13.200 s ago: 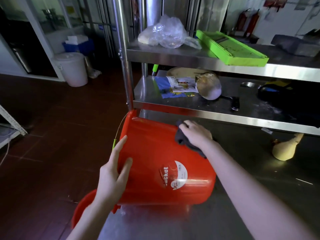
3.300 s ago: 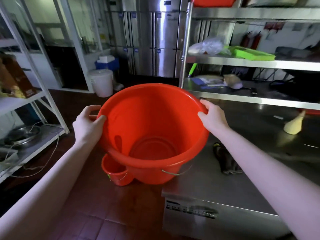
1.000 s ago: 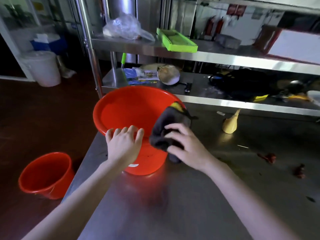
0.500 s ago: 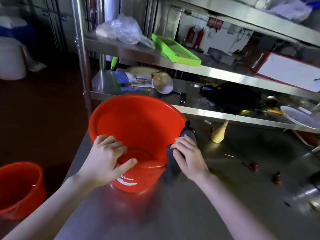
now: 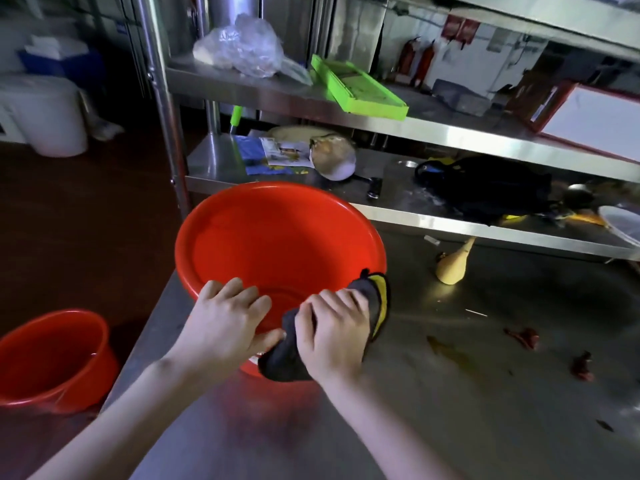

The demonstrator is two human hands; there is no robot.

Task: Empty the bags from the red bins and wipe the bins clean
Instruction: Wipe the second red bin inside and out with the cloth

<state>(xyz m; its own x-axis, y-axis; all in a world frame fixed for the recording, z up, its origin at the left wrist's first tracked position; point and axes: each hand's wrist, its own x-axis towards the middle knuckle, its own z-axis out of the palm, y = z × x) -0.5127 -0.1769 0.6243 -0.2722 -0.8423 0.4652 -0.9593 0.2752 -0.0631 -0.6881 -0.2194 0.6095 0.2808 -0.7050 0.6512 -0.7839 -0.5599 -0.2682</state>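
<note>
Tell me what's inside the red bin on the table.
Bare red wall and floor show inside the red bin; no bag. The left hand, right hand and cloth hide its near wall.

A large red bin is seen upright at the near left end of a steel counter, its near rim gripped by the left hand. A dark cloth with a yellow patch is draped over that rim and held against it by the right hand. A smaller red bin is seen on the floor at left, and a green tray and a clear plastic bag on the shelf behind.
</note>
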